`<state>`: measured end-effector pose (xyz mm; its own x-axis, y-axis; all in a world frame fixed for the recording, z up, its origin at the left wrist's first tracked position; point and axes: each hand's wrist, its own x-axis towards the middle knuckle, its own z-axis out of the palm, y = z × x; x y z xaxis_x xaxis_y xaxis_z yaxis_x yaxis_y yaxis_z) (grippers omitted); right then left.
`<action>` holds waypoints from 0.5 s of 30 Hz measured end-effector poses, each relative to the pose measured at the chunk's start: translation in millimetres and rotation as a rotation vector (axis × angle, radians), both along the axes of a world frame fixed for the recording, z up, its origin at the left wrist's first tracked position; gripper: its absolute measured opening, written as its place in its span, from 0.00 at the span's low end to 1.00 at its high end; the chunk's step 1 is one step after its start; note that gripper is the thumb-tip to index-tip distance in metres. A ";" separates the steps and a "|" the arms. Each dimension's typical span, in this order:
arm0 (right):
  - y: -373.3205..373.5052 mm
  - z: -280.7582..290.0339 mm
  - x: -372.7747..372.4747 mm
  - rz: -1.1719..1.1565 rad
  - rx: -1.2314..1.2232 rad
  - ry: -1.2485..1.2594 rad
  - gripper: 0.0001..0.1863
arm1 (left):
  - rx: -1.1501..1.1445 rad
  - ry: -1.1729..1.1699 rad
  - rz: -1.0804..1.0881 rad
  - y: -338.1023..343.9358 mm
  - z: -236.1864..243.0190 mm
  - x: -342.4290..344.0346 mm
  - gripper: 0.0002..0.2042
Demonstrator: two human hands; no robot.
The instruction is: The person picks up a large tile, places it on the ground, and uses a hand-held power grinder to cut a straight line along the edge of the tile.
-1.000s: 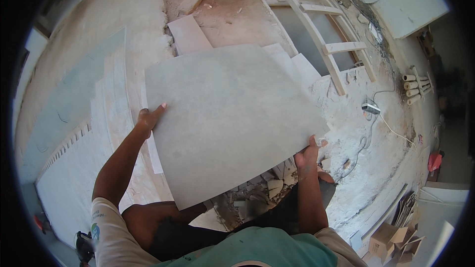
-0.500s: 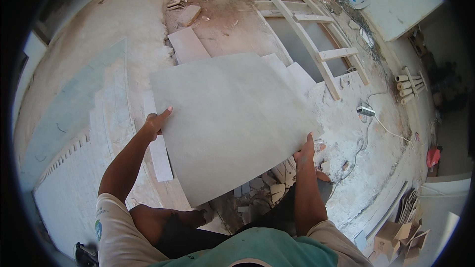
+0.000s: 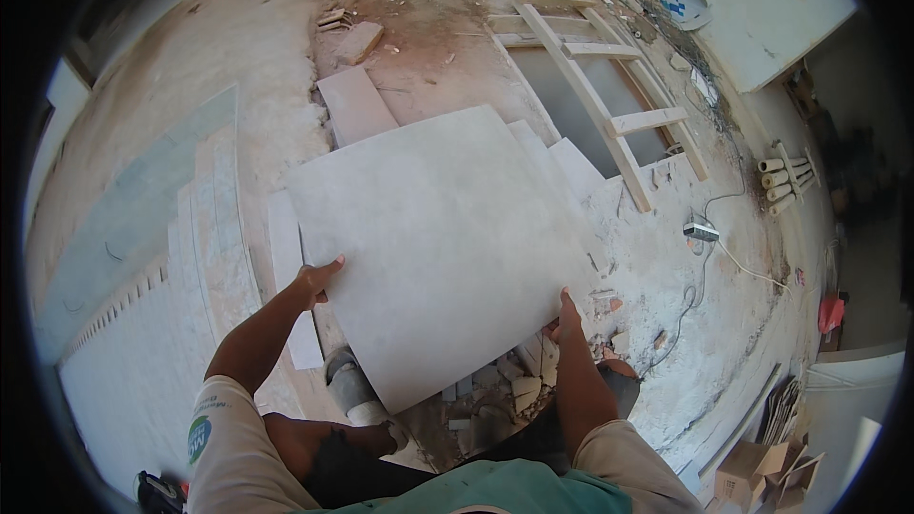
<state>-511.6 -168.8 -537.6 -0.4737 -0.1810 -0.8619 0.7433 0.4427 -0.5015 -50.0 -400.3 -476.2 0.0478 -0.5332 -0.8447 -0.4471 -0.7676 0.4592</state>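
A large square grey tile (image 3: 438, 247) fills the middle of the view, held by its two sides. My left hand (image 3: 319, 283) grips its left edge, thumb on top and fingers beneath. On the right edge, my right hand (image 3: 566, 317) holds it the same way, the fingers mostly hidden under it. Beyond the tile's far edge lies a pinkish tile piece (image 3: 357, 105). Pale tile strips (image 3: 297, 324) lie along its left side. Near my left knee, a dark grey cylindrical object (image 3: 350, 383) shows past the tile's near left edge.
Broken tile pieces (image 3: 526, 390) lie under the near edge. A wooden ladder-like frame (image 3: 624, 122) rests over a framed grey panel at far right. A power strip (image 3: 702, 231) with cables lies on the floor at right, with an open cardboard box (image 3: 752, 476) near the lower right.
The tile has come nearer to me, and both hands have moved down with it. The grey cylindrical object now shows beside its near left edge.
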 end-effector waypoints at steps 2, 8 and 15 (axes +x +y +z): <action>-2.4 4.4 4.1 0.063 0.025 0.027 0.41 | 0.024 0.007 -0.004 -11.2 -14.4 6.4 0.47; 2.0 -11.7 -2.2 0.157 0.231 0.197 0.40 | 0.037 -0.068 -0.012 -9.7 -18.1 -8.5 0.53; -12.7 18.1 4.3 0.734 0.434 0.442 0.33 | -0.004 -0.099 0.028 -11.8 -19.7 -3.6 0.53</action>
